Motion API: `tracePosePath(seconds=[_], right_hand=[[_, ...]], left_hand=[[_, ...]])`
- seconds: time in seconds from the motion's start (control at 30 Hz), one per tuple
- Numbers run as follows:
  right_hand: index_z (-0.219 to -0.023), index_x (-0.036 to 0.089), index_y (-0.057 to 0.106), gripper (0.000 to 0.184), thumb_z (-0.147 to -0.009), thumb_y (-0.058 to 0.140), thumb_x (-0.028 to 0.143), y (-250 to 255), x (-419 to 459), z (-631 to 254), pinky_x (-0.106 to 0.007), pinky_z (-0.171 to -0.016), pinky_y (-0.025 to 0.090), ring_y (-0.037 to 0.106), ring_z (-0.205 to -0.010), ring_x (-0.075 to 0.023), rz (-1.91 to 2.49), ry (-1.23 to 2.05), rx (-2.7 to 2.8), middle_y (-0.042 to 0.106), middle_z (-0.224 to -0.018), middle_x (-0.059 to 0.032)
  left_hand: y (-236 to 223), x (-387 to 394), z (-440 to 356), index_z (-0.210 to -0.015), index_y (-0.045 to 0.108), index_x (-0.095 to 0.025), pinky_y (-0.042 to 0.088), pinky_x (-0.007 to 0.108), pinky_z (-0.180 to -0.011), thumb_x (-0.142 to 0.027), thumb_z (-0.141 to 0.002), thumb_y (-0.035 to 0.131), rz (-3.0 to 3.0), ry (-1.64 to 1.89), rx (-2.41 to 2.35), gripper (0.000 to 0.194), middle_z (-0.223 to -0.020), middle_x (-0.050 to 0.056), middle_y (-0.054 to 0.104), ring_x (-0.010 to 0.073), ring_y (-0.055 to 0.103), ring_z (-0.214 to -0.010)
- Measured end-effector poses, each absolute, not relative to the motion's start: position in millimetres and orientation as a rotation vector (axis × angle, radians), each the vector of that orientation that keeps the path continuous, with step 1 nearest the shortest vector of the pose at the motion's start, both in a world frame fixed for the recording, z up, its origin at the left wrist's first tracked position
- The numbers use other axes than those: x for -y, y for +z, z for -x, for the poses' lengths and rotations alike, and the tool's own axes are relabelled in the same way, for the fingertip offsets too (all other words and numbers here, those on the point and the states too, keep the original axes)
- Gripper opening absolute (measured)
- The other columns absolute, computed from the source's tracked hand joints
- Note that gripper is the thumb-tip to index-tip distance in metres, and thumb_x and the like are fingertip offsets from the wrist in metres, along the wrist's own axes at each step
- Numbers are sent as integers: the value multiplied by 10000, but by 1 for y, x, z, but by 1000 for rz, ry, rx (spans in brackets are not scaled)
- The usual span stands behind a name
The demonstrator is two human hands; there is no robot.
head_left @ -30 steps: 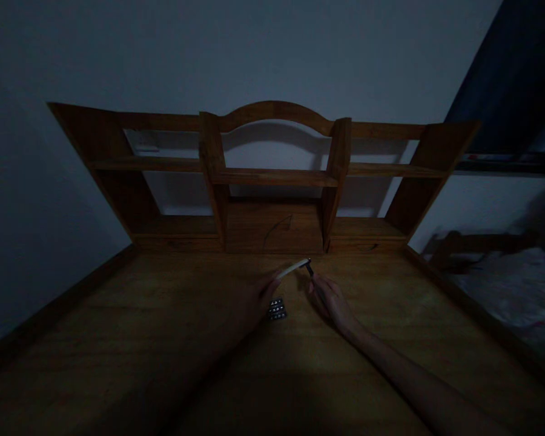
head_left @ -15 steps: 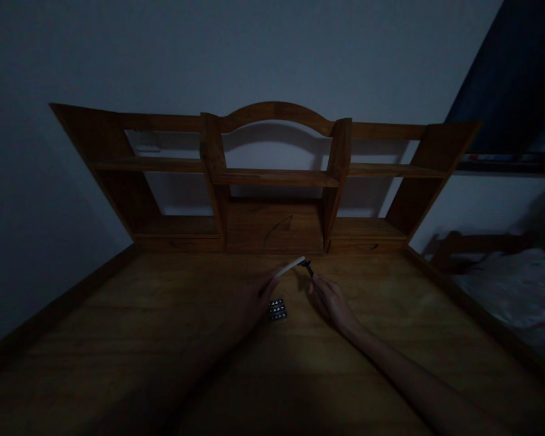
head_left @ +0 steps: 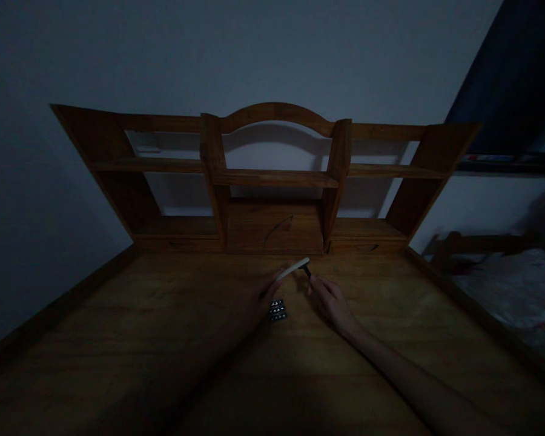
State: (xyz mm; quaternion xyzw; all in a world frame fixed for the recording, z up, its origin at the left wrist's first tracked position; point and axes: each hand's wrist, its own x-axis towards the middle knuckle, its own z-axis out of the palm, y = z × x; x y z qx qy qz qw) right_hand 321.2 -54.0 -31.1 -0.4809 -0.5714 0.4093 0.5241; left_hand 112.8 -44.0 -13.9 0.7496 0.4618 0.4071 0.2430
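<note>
l hand (head_left: 257,299) grips pale strip (head_left: 293,267), ctr of frame, long axis slanting up-right; r hand (head_left: 331,299), nearer strip's upper end, grips dark razor-like tool (head_left: 307,271) w/ head just under that end, contact unclear.

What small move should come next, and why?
I'd probably nudge the razor gently against the pale strip: the right hand grips the razor, the left hand grips the strip, and their far ends meet or nearly meet; contact is too dim to confirm.
</note>
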Motion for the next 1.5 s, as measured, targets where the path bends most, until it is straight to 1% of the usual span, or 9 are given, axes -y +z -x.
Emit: tracePosePath(seconds=[0.13, 0.2, 0.33, 0.53, 0.67, 0.9, 1.03, 1.17, 1.5], right_hand=[[-700, 167, 590, 381, -843, 496, 507, -32, 53, -322, -232, -521, 328, 469, -593, -134, 1143, 940, 1361, 525, -643, -3], [-719, 168, 590, 366, -844, 501, 500, -32, 53, -323, -227, -517, 325, 465, -595, -128, 1146, 940, 1345, 527, -658, 0], [-754, 172, 569, 344, -836, 515, 502, -30, 56, -323, -215, -462, 277, 412, -540, -104, 1166, 953, 1312, 501, -657, 13], [-798, 190, 544, 338, -813, 535, 527, -26, 58, -323, -207, -408, 199, 308, -451, -81, 1185, 948, 1278, 388, -554, 55], [-828, 193, 534, 352, -783, 568, 540, -25, 59, -321, -204, -396, 173, 292, -437, -82, 1192, 920, 1253, 374, -526, 63], [-812, 197, 515, 357, -746, 611, 534, -18, 63, -319, -202, -408, 199, 329, -452, -86, 1173, 866, 1320, 435, -538, 52], [-837, 202, 511, 331, -765, 602, 513, -19, 64, -318, -199, -426, 241, 364, -484, -97, 1176, 863, 1330, 461, -577, 40], [-853, 208, 496, 298, -799, 573, 491, -22, 63, -320, -200, -460, 280, 402, -539, -108, 1193, 774, 1301, 473, -632, 30], [-873, 211, 486, 277, -826, 545, 477, -20, 64, -320, -208, -491, 306, 410, -572, -122, 1183, 733, 1325, 447, -648, 27]], left_hand=[[-11, 46, -112, -1252, 536, -275, 435, 376, -968, -419, -906, 407, -2049, 1109, -1249, 396, -1207, 5, 614, 215, 589, -1080], [-9, 47, -112, -1251, 536, -272, 433, 371, -969, -418, -908, 401, -2039, 1119, -1246, 396, -1216, 0, 607, 214, 581, -1092], [-7, 48, -112, -1233, 554, -262, 439, 363, -959, -420, -912, 389, -2044, 1120, -1234, 394, -1199, 0, 619, 214, 589, -1079], [-13, 45, -111, -1222, 563, -269, 459, 365, -929, -449, -904, 392, -2028, 1094, -1299, 403, -1178, -3, 633, 215, 610, -1041], [-15, 45, -111, -1223, 562, -279, 456, 373, -931, -448, -908, 387, -2013, 1088, -1291, 399, -1178, 0, 633, 219, 615, -1027], [-14, 45, -110, -1237, 552, -243, 423, 374, -968, -443, -912, 368, -2004, 1070, -1276, 423, -1206, 24, 616, 224, 584, -1080], [-14, 44, -111, -1205, 579, -246, 441, 358, -945, -458, -909, 368, -1976, 1090, -1299, 420, -1169, 17, 638, 221, 599, -1052], [-13, 44, -110, -1201, 580, -256, 455, 360, -919, -457, -917, 349, -1988, 1071, -1277, 418, -1142, 7, 652, 217, 614, -1011], [-11, 51, -111, -1126, 623, -259, 483, 338, -848, -480, -911, 341, -1980, 983, -1179, 417, -1052, 4, 683, 218, 633, -931]])
